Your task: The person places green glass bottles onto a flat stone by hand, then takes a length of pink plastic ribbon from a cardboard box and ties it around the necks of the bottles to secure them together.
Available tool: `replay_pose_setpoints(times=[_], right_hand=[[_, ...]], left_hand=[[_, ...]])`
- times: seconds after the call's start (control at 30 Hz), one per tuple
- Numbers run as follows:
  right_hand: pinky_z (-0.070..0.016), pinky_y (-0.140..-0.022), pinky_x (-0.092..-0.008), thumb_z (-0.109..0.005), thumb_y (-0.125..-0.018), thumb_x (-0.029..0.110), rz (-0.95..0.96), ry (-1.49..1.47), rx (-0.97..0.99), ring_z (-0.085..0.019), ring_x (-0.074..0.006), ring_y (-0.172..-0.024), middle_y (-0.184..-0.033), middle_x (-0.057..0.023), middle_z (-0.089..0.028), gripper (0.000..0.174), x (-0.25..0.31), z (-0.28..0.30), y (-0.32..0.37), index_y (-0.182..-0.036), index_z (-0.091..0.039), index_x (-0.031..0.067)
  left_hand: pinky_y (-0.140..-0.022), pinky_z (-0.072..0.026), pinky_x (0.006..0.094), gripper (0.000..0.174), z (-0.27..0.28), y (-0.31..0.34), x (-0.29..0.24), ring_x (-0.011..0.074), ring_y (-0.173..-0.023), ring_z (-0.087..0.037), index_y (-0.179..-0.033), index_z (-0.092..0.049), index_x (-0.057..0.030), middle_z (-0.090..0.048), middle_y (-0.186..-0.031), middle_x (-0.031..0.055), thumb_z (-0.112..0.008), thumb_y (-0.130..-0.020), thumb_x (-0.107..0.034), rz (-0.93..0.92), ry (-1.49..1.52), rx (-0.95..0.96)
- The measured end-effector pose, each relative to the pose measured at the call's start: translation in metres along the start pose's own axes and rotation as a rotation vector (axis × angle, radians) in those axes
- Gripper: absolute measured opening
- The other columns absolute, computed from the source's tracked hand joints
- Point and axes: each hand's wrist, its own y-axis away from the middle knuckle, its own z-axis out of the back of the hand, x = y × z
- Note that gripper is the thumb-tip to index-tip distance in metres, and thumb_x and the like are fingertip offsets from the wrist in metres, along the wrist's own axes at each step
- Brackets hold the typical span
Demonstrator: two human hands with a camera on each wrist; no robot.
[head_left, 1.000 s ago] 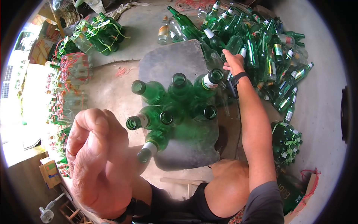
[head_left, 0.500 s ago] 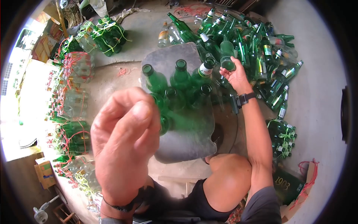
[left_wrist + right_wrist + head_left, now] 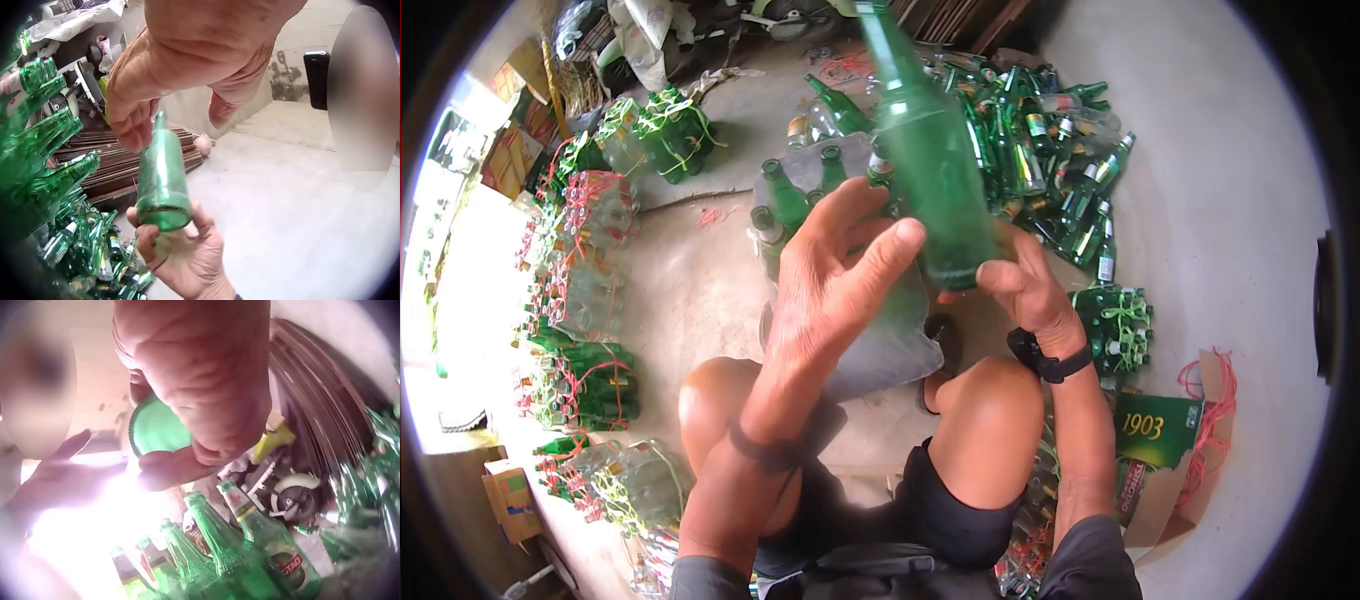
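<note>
My right hand (image 3: pixel 1030 290) grips a green glass bottle (image 3: pixel 935 170) round its base, above the grey slab (image 3: pixel 890 365). The bottle's neck points up and away, and its round bottom (image 3: pixel 159 428) shows in the right wrist view. Just left of the bottle is my left hand (image 3: pixel 830 265), thumb and fingers spread apart and holding nothing. In the left wrist view that hand's fingers overlap the region by the bottle's neck. Several green bottles (image 3: pixel 785 195) stand upright on the slab, partly hidden behind my left hand. One standing bottle (image 3: pixel 290 565) carries a red and white label.
A large heap of loose bottles (image 3: pixel 1050 130) lies at the back right. Tied bundles of bottles (image 3: pixel 600 210) line the left side, and another bundle (image 3: pixel 1120 325) sits at the right. An open carton (image 3: pixel 1160 430) stands at the lower right, near my knee.
My right hand has lifted the green bottle off the heap and brought it nearer, in front of me. The left hand has moved right beside it, its fingers spreading from a curled pose.
</note>
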Motion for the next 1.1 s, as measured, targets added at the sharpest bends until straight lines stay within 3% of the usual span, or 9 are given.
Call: replay_pose_setpoints(times=[0.13,0.27,0.37,0.5,0.57,0.67,0.93,1.07,1.1], right_hand=[[-0.0498,-0.101,-0.0346,-0.085,-0.079,0.02,0.033,0.483,0.072,-0.063,-0.0221,-0.115,-0.125,-0.0139,-0.065,0.074,0.019,-0.022,0.022,-0.139,-0.05,-0.0071],[-0.0508,-0.097,-0.0346,-0.085,-0.081,0.023,-0.12,0.726,0.152,-0.064,-0.0199,-0.109,-0.115,-0.0111,-0.066,0.07,0.047,-0.038,0.029,-0.136,-0.053,-0.0059],[-0.0538,-0.09,-0.0339,-0.079,-0.087,0.016,0.095,0.657,0.132,-0.065,-0.0205,-0.107,-0.117,-0.0135,-0.066,0.05,0.046,-0.034,0.035,-0.128,-0.059,-0.0031],[-0.0538,-0.08,-0.0295,-0.079,-0.091,0.021,0.435,0.741,-0.152,-0.063,-0.0133,-0.092,-0.099,-0.0043,-0.063,0.041,0.063,-0.041,0.025,-0.121,-0.062,-0.0017],[-0.0515,-0.071,-0.0231,-0.078,-0.093,0.024,0.315,0.385,-0.201,-0.06,-0.0064,-0.081,-0.094,-0.0019,-0.063,0.039,0.078,-0.052,0.025,-0.118,-0.064,-0.0025],[-0.0461,-0.062,-0.0184,-0.077,-0.095,0.025,0.384,0.482,-0.297,-0.055,-0.0019,-0.07,-0.083,0.0019,-0.063,0.036,0.084,-0.067,0.016,-0.115,-0.065,-0.0028],[-0.041,-0.062,-0.02,-0.077,-0.094,0.016,0.377,0.633,-0.334,-0.051,-0.0016,-0.068,-0.075,0.0056,-0.062,0.018,0.077,-0.089,-0.001,-0.09,-0.069,0.0007],[-0.0415,-0.061,-0.0204,-0.076,-0.092,0.013,0.365,0.703,-0.354,-0.052,-0.0017,-0.067,-0.073,0.0059,-0.062,0.017,0.075,-0.096,-0.005,-0.084,-0.067,0.0013],[-0.0416,-0.061,-0.0206,-0.075,-0.092,0.013,0.352,0.736,-0.354,-0.051,-0.0015,-0.066,-0.073,0.0057,-0.062,0.017,0.073,-0.097,-0.005,-0.083,-0.066,0.0015]], left_hand=[[-0.096,-0.0512,0.0354,0.062,-0.008,0.007,-0.01,0.0207,-0.106,-0.065,-0.132,-0.055,0.0063,-0.068,-0.117,0.0128,-0.08,-0.089,-0.031,0.025,0.25,0.1],[-0.093,-0.052,0.0338,0.055,-0.003,0.013,-0.015,0.0176,-0.101,-0.065,-0.126,-0.059,0.0041,-0.068,-0.111,0.0101,-0.083,-0.085,-0.023,0.026,0.248,0.14],[-0.092,-0.0525,0.034,0.055,-0.008,0.019,-0.017,0.0175,-0.099,-0.065,-0.126,-0.058,0.0042,-0.068,-0.111,0.0099,-0.083,-0.083,-0.02,-0.038,0.202,0.14],[-0.086,-0.0545,0.0343,0.06,-0.002,0.018,-0.009,0.0187,-0.096,-0.066,-0.123,-0.057,0.0043,-0.069,-0.107,0.013,-0.085,-0.074,-0.017,-0.148,-0.123,0.14],[-0.088,-0.0551,0.0325,0.061,0.0,0.022,-0.014,0.0165,-0.098,-0.067,-0.124,-0.056,0.0019,-0.069,-0.108,0.0105,-0.086,-0.074,-0.016,-0.108,-0.249,0.174],[-0.082,-0.0553,0.0319,0.061,0.003,0.025,-0.005,0.0143,-0.088,-0.066,-0.121,-0.056,0.0038,-0.069,-0.1,0.01,-0.084,-0.071,-0.015,-0.162,-0.414,0.174],[-0.087,-0.054,0.0427,0.075,0.015,0.034,0.004,0.0386,-0.102,-0.069,-0.129,-0.05,0.0054,-0.068,-0.109,0.0265,-0.087,-0.068,-0.018,-0.242,-0.519,0.274],[-0.095,-0.0518,0.045,0.085,0.031,0.032,0.0,0.0413,-0.113,-0.065,-0.137,-0.049,0.0051,-0.066,-0.115,0.0284,-0.09,-0.068,-0.024,-0.217,-0.623,0.377],[-0.099,-0.0514,0.0441,0.088,0.039,0.029,0.004,0.037,-0.119,-0.064,-0.141,-0.048,0.0053,-0.066,-0.121,0.0266,-0.091,-0.071,-0.027,-0.354,-0.642,0.374]])
